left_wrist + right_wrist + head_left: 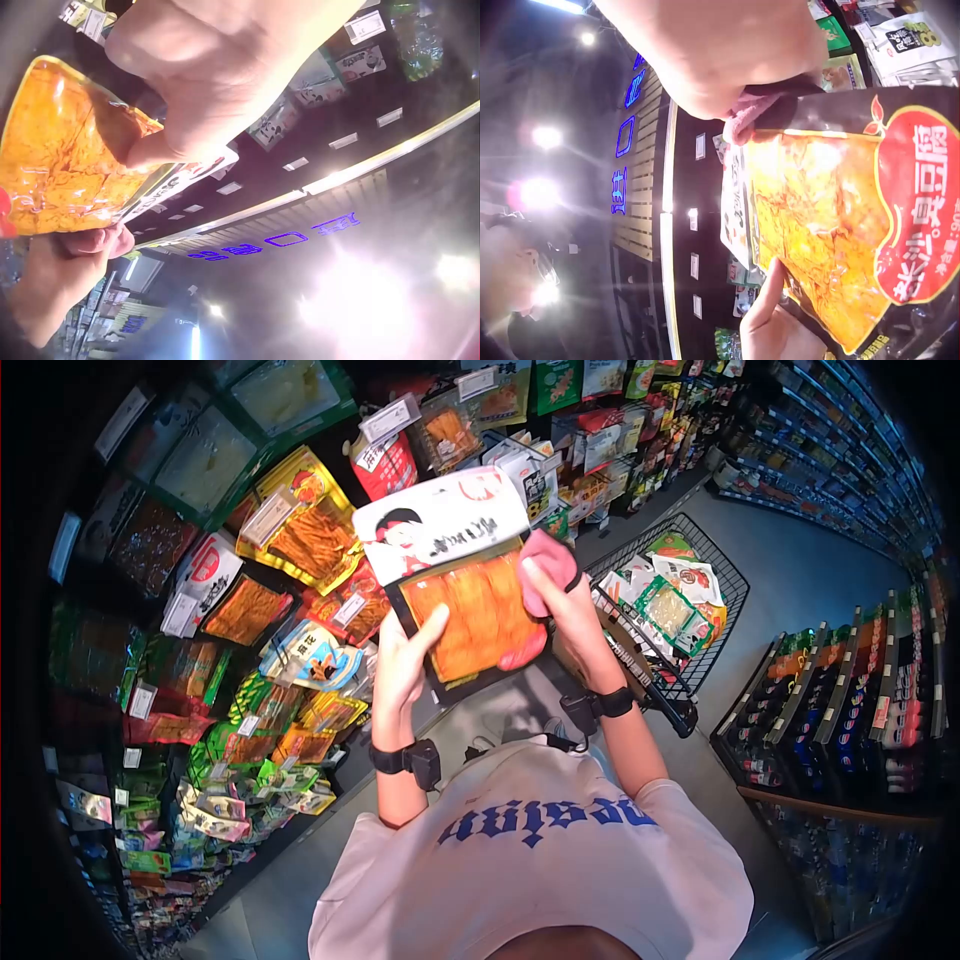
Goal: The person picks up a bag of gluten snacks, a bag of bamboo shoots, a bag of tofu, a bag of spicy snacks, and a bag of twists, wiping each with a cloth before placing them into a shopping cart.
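Both hands hold up a black snack packet (475, 615) with a white printed header, a window onto orange-coloured food and a red label (922, 202) with white characters. My left hand (402, 660) grips its left side, thumb across the front and the other fingers hidden behind. On the opposite side my right hand (572, 615) grips the packet, together with a soft pink cloth-like item (557, 552) tucked under the thumb. In the left wrist view the left thumb (150, 148) lies on the orange window.
Hanging snack packets (310, 540) with price tags fill the rack ahead and left. A black wire cart (735, 595) holding several packets stands to the right. Beyond it are a shelf of bottles (830, 690) and a far shelf (830, 450).
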The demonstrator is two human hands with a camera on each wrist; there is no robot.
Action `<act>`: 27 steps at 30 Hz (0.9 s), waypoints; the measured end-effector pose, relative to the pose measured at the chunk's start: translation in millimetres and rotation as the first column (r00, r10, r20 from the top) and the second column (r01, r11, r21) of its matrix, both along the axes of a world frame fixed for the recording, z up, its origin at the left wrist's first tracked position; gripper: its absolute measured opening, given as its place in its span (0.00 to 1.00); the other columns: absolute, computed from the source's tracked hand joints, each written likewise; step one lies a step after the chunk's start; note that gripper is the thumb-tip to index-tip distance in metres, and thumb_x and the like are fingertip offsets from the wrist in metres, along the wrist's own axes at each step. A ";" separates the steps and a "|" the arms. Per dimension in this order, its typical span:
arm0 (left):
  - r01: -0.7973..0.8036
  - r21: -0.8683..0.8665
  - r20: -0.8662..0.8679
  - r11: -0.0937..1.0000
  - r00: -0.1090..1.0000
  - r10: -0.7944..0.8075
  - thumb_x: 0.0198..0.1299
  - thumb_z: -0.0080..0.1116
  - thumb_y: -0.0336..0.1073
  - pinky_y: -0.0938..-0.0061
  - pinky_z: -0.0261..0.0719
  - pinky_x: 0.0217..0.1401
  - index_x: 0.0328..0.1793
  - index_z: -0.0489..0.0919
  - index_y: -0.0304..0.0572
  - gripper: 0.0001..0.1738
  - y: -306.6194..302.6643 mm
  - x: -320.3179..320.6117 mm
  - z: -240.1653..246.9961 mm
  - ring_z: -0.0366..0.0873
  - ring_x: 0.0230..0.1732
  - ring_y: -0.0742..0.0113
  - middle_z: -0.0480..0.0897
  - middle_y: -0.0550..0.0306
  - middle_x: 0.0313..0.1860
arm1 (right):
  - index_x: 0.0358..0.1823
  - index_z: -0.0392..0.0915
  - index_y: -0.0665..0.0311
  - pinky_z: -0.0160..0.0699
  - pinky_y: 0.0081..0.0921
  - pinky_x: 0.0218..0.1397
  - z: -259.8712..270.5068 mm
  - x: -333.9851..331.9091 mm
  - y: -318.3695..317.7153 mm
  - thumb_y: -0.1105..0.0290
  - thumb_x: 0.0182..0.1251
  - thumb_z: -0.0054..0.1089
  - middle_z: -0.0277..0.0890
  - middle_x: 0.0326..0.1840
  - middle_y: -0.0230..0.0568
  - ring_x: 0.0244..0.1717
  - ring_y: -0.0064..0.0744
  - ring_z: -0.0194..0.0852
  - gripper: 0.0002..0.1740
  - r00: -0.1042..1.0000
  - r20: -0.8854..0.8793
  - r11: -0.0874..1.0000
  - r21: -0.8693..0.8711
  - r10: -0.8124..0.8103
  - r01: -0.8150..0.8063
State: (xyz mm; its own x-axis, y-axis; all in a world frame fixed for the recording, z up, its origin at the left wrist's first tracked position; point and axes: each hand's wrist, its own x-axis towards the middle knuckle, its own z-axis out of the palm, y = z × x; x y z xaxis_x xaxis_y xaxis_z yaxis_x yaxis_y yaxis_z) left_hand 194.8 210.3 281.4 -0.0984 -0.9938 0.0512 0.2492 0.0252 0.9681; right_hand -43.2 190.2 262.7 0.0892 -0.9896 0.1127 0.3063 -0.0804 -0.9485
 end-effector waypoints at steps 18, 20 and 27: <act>-0.012 0.144 -0.659 0.989 0.745 0.105 0.72 0.56 0.33 0.53 0.77 0.68 0.71 0.70 0.34 0.23 -31.8 -10.8 -16.7 0.80 0.63 0.51 0.79 0.46 0.65 | 0.77 0.61 0.59 0.53 0.42 0.81 -23.8 52.8 25.5 0.70 0.61 0.70 0.60 0.78 0.55 0.81 0.48 0.54 0.42 0.621 -0.512 0.726 -0.674 -0.594 0.138; 0.023 0.170 -0.682 0.985 0.725 0.101 0.72 0.56 0.32 0.51 0.74 0.71 0.73 0.68 0.35 0.25 -28.8 -12.9 -18.7 0.76 0.67 0.51 0.77 0.46 0.68 | 0.74 0.64 0.62 0.58 0.38 0.78 -33.1 56.9 19.8 0.68 0.64 0.69 0.65 0.73 0.49 0.75 0.41 0.61 0.38 0.874 -0.275 0.878 -0.389 -0.400 0.279; -0.045 0.116 -0.336 0.992 0.938 0.082 0.69 0.61 0.35 0.51 0.79 0.67 0.70 0.69 0.37 0.26 -32.7 -8.6 -32.0 0.78 0.65 0.55 0.78 0.49 0.65 | 0.58 0.75 0.68 0.77 0.27 0.60 -35.7 22.4 27.4 0.69 0.68 0.68 0.81 0.54 0.34 0.53 0.24 0.79 0.21 0.948 -0.041 0.942 -0.133 -0.316 0.309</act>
